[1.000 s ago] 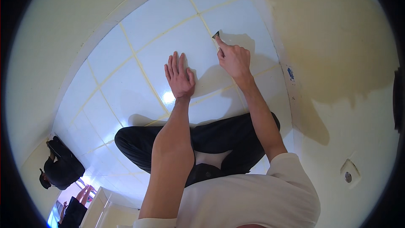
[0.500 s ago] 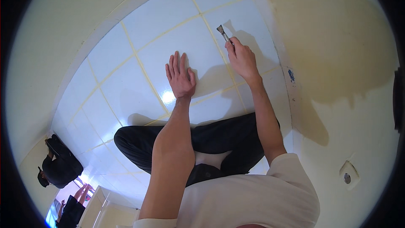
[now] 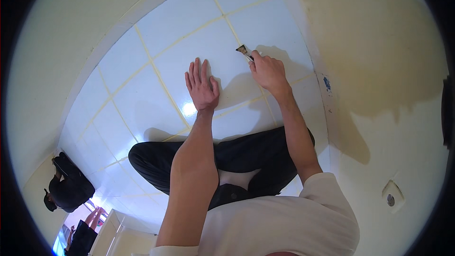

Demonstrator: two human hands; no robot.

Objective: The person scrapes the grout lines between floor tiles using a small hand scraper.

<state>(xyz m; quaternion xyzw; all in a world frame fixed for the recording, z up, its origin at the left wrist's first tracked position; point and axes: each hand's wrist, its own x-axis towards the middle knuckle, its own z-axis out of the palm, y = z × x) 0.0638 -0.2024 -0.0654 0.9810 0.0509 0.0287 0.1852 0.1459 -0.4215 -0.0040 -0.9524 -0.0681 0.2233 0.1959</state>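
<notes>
My left hand point(image 3: 202, 86) lies on the white floor tiles point(image 3: 185, 45), palm down and fingers stretched out. In my right hand point(image 3: 270, 73), the fingers are closed round the handle of a small scraper point(image 3: 243, 51) with a flared, dark-smeared blade. That blade points to the far left, over or against a yellow grout line point(image 3: 232, 24); whether it touches the floor I cannot tell. Most of the handle is hidden by my fingers.
A cream wall point(image 3: 369, 57) with a large shadow rises on the right, above a pale skirting point(image 3: 303, 38). Another wall point(image 3: 109, 14) bounds the left. A person in black point(image 3: 71, 187) crouches at the lower left, with another person point(image 3: 81, 239) beyond.
My right hand has come slightly nearer to me. The scraper has swung so its blade sits lower and further left. My left hand has hardly moved.
</notes>
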